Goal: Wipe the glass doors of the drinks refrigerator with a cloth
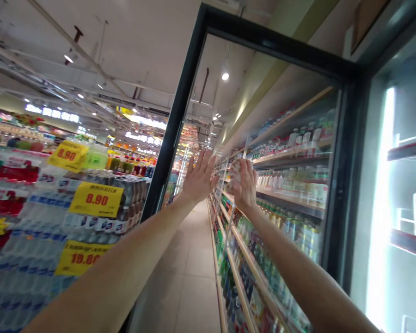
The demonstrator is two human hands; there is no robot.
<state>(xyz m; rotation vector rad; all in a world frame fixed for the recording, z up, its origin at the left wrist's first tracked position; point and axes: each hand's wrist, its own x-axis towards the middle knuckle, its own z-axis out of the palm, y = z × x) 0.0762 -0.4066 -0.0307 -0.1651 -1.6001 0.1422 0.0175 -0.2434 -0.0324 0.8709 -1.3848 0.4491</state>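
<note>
A glass fridge door (175,120) with a dark frame stands open in front of me. My left hand (199,179) is stretched toward the pane with its fingers spread and holds nothing; it appears to rest on the glass. Just right of it, my right hand (247,185) is pressed against the glass with a crumpled pale cloth (233,175) under its fingers. The cloth is partly hidden by the hand and blurred. Shelves of bottles show in the pane behind both hands.
On the left, stacked packs of bottled drinks (34,240) carry yellow price signs (99,199). A tiled aisle floor (183,286) runs between them and the door. The lit fridge interior (377,222) with shelves (411,243) is at the right.
</note>
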